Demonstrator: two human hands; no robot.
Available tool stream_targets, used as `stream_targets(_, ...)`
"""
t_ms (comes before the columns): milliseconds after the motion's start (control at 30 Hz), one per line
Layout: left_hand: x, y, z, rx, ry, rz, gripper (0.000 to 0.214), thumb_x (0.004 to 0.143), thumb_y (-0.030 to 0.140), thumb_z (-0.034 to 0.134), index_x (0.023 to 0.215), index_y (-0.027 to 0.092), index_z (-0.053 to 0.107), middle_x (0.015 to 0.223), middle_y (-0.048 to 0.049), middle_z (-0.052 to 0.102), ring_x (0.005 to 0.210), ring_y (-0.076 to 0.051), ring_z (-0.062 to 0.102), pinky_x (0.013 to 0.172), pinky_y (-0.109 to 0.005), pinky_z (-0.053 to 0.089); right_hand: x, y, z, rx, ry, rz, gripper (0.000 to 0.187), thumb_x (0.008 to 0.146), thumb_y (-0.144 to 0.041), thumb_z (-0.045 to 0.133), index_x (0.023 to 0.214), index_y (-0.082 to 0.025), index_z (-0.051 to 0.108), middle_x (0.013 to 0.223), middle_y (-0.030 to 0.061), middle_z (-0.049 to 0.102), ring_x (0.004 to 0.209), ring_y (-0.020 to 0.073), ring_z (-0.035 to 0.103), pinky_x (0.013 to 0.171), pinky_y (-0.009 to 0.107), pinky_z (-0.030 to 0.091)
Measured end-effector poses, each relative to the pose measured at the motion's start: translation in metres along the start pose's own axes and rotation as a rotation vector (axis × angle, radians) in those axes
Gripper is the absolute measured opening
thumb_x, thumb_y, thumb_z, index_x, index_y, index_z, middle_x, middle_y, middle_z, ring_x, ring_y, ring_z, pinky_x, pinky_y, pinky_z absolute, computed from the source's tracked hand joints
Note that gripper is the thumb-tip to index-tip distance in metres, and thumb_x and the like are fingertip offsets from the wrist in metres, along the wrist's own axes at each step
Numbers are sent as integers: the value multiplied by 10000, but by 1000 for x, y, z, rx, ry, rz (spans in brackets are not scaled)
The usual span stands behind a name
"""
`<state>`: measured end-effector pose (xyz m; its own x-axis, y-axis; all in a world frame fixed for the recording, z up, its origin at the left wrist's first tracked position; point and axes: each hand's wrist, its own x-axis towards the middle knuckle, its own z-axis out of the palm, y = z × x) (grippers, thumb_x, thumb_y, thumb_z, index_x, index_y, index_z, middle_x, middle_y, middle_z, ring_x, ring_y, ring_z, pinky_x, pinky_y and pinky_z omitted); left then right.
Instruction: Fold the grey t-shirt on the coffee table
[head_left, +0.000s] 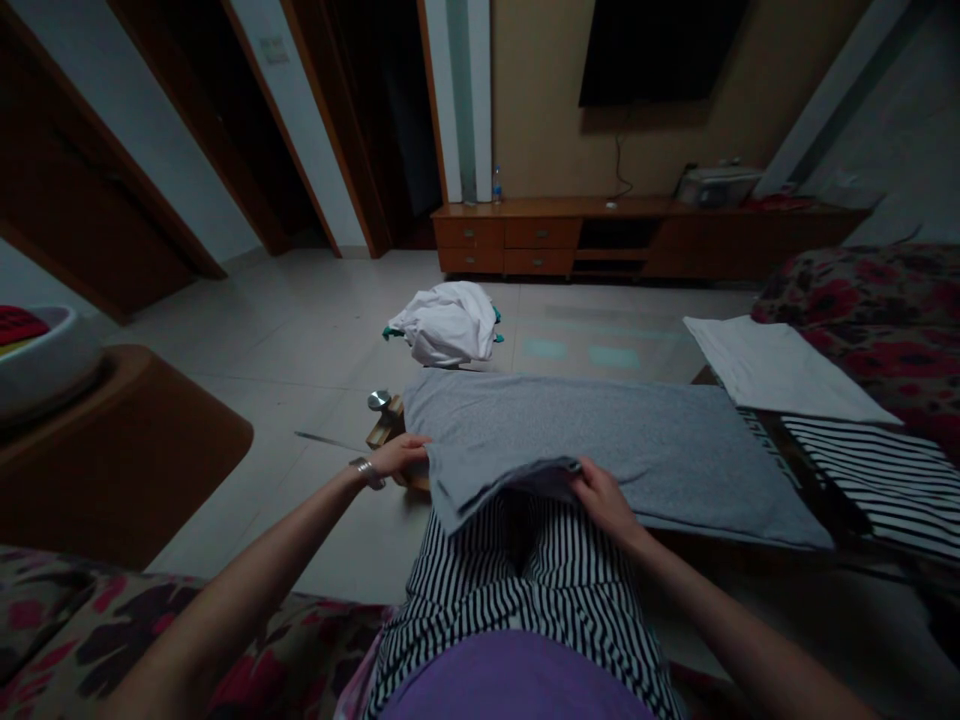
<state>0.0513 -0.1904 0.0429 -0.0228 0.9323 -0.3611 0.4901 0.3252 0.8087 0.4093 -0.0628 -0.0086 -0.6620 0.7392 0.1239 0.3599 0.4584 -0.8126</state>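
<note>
A grey garment (600, 440) lies spread flat on a low table in front of me. My left hand (401, 455) grips its near left corner; a bracelet sits on that wrist. My right hand (600, 495) pinches the near edge, which is lifted and folded a little. Black and white striped fabric (525, 570) covers my lap under the grey edge.
A folded white cloth (780, 370) and a striped garment (877, 470) lie on the table's right part. A white bundle of clothes (450, 320) sits on the floor beyond. A brown side table (127, 450) with a white basin (37, 360) stands left. A floral sofa (885, 310) is at right.
</note>
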Motion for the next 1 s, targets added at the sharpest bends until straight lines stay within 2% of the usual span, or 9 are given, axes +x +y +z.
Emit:
stream_targets(133,23,2,-1,-134,65,-135,446,653,593,607,642,161,498,541,39,437,491,-90,374,466,-210,305,28,10,-2,23,91,273,267,799,-423,478,658,-196,484,592,-13,521,596,146,507,582,258,381)
stream_targets(333,32,-6,-2,186,274,-54,496,733,641,450,569,174,443,547,30,368,536,-107,326,500,-236,248,29,11,-6,180,-43,407,273,776,-429,474,622,-216,401,498,-66,410,473,101,422,494,229,315)
stream_targets(400,26,-5,-5,205,243,-23,485,747,628,447,641,160,523,608,11,446,586,-125,388,541,-239,297,27,11,-7,204,-50,396,261,764,-422,493,633,-210,417,506,-67,423,475,96,430,490,223,319)
stream_targets(500,14,-4,-6,290,150,38,434,625,574,639,754,164,578,730,1,522,690,-145,448,607,-232,351,26,12,-7,240,-57,393,243,757,-416,506,661,-202,443,516,-68,440,466,92,446,472,217,322)
stream_targets(600,6,-6,-5,406,123,101,420,569,528,703,688,168,525,752,2,506,732,-154,447,643,-236,369,25,15,-6,260,-38,401,228,751,-397,527,675,-198,444,506,-76,422,442,87,443,442,212,312)
stream_targets(700,4,-9,-4,300,168,82,388,689,544,585,694,169,486,720,9,483,703,-148,453,634,-247,380,22,17,-4,312,-6,424,170,728,-323,565,782,-184,482,503,-99,389,423,86,437,429,208,331)
stream_targets(767,6,-9,-2,239,208,62,378,734,544,525,701,172,470,688,17,467,663,-140,449,604,-247,374,20,18,-3,340,11,439,270,716,-266,575,954,-159,505,520,-110,402,423,87,443,431,208,349)
stream_targets(867,11,-6,2,309,309,40,366,732,541,510,683,181,460,656,17,468,631,-143,455,586,-252,372,18,22,-1,279,39,427,472,704,-198,583,1157,-117,478,563,-98,468,450,85,472,464,208,378)
stream_targets(1000,17,-5,8,421,412,-26,377,690,507,547,892,188,545,761,-37,598,754,-215,566,678,-298,435,16,26,-9,215,20,400,589,689,-124,602,1260,-112,458,633,-55,562,538,97,555,540,215,430)
